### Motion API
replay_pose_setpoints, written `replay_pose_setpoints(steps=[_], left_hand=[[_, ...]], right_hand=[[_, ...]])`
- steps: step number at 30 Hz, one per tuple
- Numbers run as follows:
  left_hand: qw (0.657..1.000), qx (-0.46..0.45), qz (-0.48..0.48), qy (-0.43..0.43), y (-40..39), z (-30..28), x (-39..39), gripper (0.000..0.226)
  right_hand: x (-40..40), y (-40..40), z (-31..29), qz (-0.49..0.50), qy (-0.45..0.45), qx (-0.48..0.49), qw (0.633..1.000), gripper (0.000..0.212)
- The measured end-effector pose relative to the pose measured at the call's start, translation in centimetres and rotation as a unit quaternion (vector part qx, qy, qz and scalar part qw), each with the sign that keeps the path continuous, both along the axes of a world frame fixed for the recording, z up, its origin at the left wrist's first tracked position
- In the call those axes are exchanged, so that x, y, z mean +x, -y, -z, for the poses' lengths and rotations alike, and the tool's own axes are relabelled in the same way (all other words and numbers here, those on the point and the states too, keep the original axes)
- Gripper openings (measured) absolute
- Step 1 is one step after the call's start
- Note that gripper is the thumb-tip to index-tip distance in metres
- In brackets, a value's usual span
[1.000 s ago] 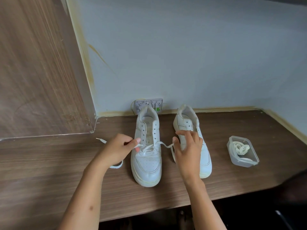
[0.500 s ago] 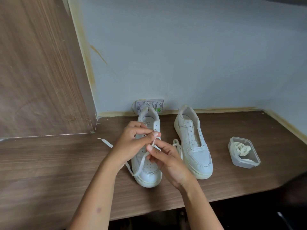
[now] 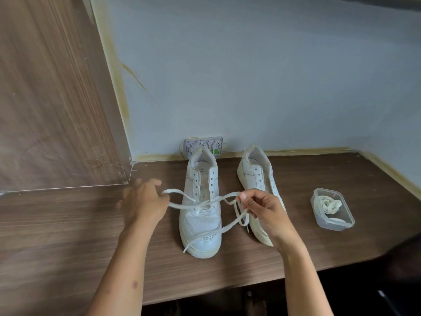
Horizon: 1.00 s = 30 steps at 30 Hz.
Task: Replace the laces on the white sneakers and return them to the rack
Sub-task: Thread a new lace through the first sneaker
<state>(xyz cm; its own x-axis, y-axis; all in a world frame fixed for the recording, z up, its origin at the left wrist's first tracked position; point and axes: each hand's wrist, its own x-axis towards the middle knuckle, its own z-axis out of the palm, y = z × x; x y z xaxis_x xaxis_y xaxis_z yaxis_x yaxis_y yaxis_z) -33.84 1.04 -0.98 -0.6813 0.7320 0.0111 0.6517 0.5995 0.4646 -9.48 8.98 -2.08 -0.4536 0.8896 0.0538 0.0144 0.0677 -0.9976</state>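
Observation:
Two white sneakers stand side by side on the wooden table, toes toward me. The left sneaker point(image 3: 201, 215) has a white lace point(image 3: 182, 205) threaded through its lowest eyelets. My left hand point(image 3: 145, 201) grips one end of that lace, left of the shoe; the hand is blurred. My right hand point(image 3: 264, 209) pinches the other end between the two shoes, and loose lace trails down across the toe. The right sneaker point(image 3: 257, 176) has bare eyelets and is partly hidden by my right hand.
A clear plastic tub point(image 3: 332, 209) with another coiled white lace sits right of the shoes. A wall socket point(image 3: 204, 145) is behind the left sneaker. A wooden panel point(image 3: 50, 99) rises at the left. The table's front edge point(image 3: 227, 290) runs close to me.
My hands were together over the left sneaker half a second ago. They have drawn apart to either side, pulling the lace ends outward.

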Motion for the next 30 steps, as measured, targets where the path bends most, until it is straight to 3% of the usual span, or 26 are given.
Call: replay_pose_setpoints(steps=[2,4,7,11,16,22,24,27,30], left_hand=[[0.986,0.112,0.106,0.057,-0.5,0.0,0.5,0.044],[0.942,0.194,0.223,0.157,-1.0,-0.8,2.1,0.041],[0.924,0.192,0.318,0.09,-1.8,-0.2,4.1,0.031],[0.94,0.183,0.288,0.03,-2.2,-0.3,4.4,0.01],[0.971,0.189,0.134,-0.065,-1.1,-0.6,1.6,0.009],[0.989,0.114,0.006,-0.098,-0.1,-0.2,0.5,0.011],[0.991,0.085,0.013,-0.098,0.0,-0.2,0.5,0.02],[0.985,0.045,0.121,-0.112,-0.6,-0.2,1.1,0.059],[0.952,0.082,0.251,-0.153,-1.3,-0.3,3.2,0.053]], right_hand=[[-0.7,0.3,0.1,-0.008,0.009,0.022,1.0,0.022],[-1.5,0.6,0.3,-0.025,0.011,0.038,0.999,0.018],[-2.5,1.0,0.2,-0.058,-0.009,0.068,0.996,0.015],[-2.6,1.1,0.3,-0.062,0.024,0.095,0.993,0.014],[-1.3,0.0,1.1,0.029,0.144,0.166,0.975,0.017],[-1.2,-0.5,2.3,0.119,0.231,0.266,0.928,0.022],[-1.5,-0.2,2.2,0.133,0.247,0.302,0.911,0.034],[-2.1,0.4,2.0,0.13,0.252,0.319,0.904,0.054],[-3.2,1.3,1.8,0.092,0.243,0.313,0.914,0.045]])
